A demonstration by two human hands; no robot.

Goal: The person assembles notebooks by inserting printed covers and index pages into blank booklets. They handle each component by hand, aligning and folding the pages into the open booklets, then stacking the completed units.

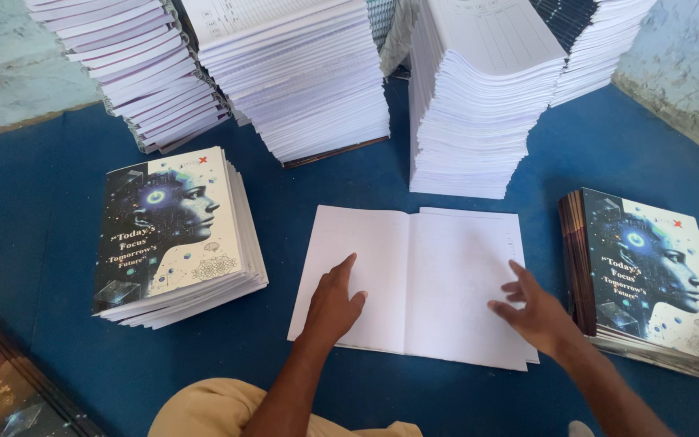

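Note:
An open white booklet of ruled pages lies flat on the blue floor mat in front of me. My left hand rests palm down on its left page, fingers together. My right hand lies on the right page near the lower right corner, fingers spread. Neither hand grips anything. To the left sits a short stack of finished notebooks with a dark and white printed cover. A similar stack of covered notebooks sits right beside my right wrist.
Tall piles of uncovered white page blocks stand behind: one at the back left, one in the middle, one at the right. Dark covers lie at the lower left. My knee shows at the bottom.

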